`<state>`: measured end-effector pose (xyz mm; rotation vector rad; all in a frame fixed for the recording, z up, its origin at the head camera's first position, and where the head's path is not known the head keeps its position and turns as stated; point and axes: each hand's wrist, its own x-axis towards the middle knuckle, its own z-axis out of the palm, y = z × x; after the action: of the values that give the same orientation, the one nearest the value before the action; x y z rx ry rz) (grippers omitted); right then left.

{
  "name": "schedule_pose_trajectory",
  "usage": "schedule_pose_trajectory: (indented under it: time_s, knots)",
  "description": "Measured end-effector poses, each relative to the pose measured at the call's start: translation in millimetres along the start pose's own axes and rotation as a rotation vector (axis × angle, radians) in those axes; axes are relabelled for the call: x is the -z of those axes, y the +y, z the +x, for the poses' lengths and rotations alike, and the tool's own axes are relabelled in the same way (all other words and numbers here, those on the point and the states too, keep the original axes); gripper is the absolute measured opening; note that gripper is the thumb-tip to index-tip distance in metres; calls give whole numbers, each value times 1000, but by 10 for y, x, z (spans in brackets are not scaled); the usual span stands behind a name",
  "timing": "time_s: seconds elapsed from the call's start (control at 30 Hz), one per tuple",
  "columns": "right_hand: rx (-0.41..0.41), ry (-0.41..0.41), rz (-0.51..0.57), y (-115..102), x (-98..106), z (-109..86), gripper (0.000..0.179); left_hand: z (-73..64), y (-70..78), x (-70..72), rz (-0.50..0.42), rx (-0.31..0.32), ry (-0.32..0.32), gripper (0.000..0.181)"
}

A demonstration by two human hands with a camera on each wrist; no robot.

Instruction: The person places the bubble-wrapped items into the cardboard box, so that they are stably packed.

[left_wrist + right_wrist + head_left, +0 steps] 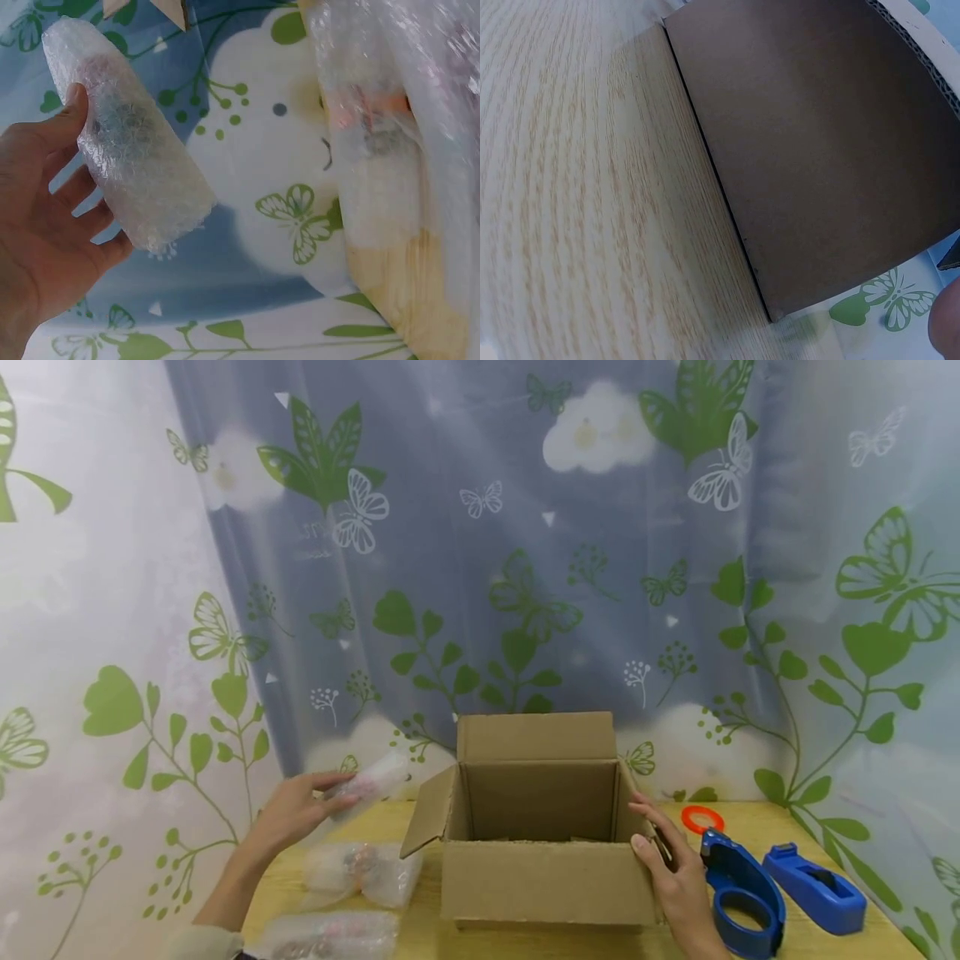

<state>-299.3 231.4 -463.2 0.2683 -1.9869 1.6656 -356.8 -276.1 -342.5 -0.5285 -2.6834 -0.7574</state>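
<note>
My left hand (296, 810) holds a bubble-wrapped bundle (372, 783) up to the left of the cardboard box. In the left wrist view the thumb lies on the near face of this bundle (142, 142) and the fingers are behind it; something pinkish and dark shows faintly through the wrap. The cardboard box (547, 885) stands on the table with its top uncovered, its back and left flaps spread. My right hand (678, 877) grips the box's right edge near the front corner. In the right wrist view a brown cardboard side (817, 150) shows, with one fingertip (946, 319) at the edge.
Two more bubble-wrapped bundles, a rear one (390, 872) and a front one (330, 935), lie left of the box. To its right are an orange-red ring (686, 818), a blue tape dispenser (776, 902) and another blue dispenser (836, 906). A patterned curtain (420, 527) hangs behind.
</note>
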Motion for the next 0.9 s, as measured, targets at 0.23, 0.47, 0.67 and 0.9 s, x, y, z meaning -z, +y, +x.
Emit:
schedule_pose_trajectory:
  time_s: [0.23, 0.47, 0.67, 0.9]
  knots:
    - [-6, 4, -8, 5, -1, 9, 41, 136, 311, -96, -11, -70, 28, 45]
    - [-21, 1, -8, 10, 8, 3, 41, 285, 698, -239, -18, -193, 27, 40]
    - [-19, -1, -5, 8, -7, -3, 41, 373, 987, -340, -69, -257, 26, 41]
    - [8, 15, -18, 12, -2, -3, 40, 526, 1247, -500, -116, -343, 12, 42]
